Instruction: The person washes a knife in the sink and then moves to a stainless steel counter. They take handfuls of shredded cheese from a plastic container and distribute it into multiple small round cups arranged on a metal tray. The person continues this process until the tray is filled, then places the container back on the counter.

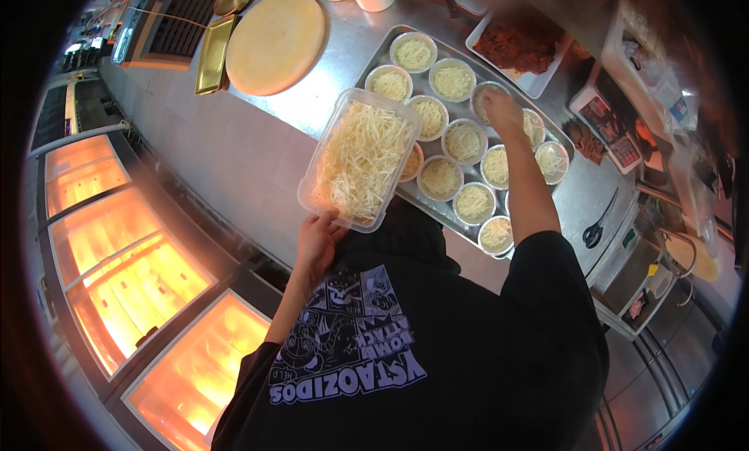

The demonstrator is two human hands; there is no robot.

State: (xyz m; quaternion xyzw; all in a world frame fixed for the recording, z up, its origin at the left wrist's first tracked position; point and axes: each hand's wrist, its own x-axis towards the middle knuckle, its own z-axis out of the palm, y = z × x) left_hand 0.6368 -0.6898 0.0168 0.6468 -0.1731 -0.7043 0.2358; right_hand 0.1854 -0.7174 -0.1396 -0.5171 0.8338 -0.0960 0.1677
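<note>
My left hand (pixel 319 238) grips the near end of a clear plastic container (pixel 308 182), tilted and heaped with pale shredded strips (pixel 363 158). It is held over the near left edge of a metal tray (pixel 421 83). Several round foil cups with pale shreds stand in rows on this tray, such as one foil cup (pixel 464 142) near the middle. My right hand (pixel 504 108) reaches across to the far row, its fingers down at another foil cup (pixel 481 101). The fingertips are hidden, so whether they pinch any shreds cannot be told.
A round board (pixel 275 44) and a gold-coloured tray (pixel 214 59) lie left on the steel counter. Beyond the cups sits a white tub of reddish-brown food (pixel 521 47). Scissors (pixel 594 234) rest at right, near a sink (pixel 614 281). Orange-lit glass panels (pixel 137 296) glow at left.
</note>
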